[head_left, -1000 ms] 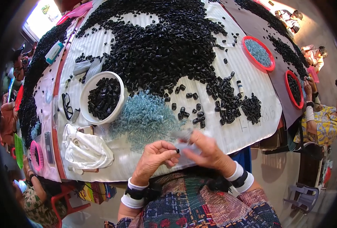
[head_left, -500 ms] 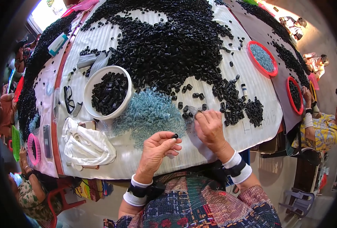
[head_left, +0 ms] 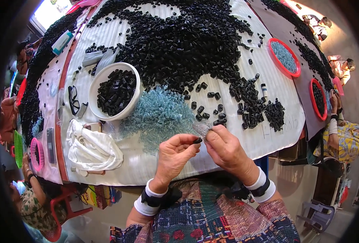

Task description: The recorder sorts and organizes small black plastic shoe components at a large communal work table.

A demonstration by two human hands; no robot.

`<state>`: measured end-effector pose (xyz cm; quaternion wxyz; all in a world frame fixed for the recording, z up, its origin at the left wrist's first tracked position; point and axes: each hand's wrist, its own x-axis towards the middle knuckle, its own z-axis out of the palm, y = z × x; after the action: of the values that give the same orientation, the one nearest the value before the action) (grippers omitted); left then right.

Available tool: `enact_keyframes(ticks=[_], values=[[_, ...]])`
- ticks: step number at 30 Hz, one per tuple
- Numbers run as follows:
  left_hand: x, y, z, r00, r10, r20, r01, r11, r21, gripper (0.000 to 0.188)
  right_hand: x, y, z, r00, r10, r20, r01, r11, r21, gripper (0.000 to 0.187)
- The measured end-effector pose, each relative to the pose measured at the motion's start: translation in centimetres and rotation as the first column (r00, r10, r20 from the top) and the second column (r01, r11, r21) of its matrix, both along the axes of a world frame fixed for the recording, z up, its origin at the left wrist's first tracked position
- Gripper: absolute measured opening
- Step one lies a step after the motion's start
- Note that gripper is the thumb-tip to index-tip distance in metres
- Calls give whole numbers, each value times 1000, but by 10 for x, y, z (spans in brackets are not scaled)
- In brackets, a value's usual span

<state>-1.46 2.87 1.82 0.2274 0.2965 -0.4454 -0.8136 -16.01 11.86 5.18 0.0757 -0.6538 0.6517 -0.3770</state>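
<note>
My left hand (head_left: 173, 156) pinches a small black cylindrical piece (head_left: 197, 140) between thumb and fingertips. Right beside it, my right hand (head_left: 230, 152) is closed on a bundle of thin greyish strands (head_left: 201, 128) whose ends fan out to the left. The two hands' fingertips almost meet above the white sheet. Just beyond my left hand spreads a heap of small pale-blue transparent pieces (head_left: 157, 117). Loose black cylinders (head_left: 200, 109) lie ahead of my right hand. Whether the strands touch the black piece is too small to tell.
A white bowl (head_left: 138, 91) of black pieces stands left of the blue heap, near a white cloth (head_left: 94, 148) and eyeglasses (head_left: 73, 101). A large black pile (head_left: 183, 48) covers the table's far part. Red trays (head_left: 298, 72) sit at right; other people work at both sides.
My hands have come together: the left moved right with its black piece, and the right drew slightly nearer my body with the strand bundle.
</note>
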Motion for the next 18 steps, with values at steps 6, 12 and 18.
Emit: enact_keyframes(ticks=[6,12,18], values=[[-1,5,-4,997,7,73,9,977,-212,18,2,1,4,992,25,-122,-17,998,61,34],[1,4,1,990,-47,132,80,963,-259,19,2,3,2,998,46,34,-48,997,55,35],[4,-1,-10,996,-65,-59,68,997,46,20,8,6,-5,947,-49,317,37,998,43,29]])
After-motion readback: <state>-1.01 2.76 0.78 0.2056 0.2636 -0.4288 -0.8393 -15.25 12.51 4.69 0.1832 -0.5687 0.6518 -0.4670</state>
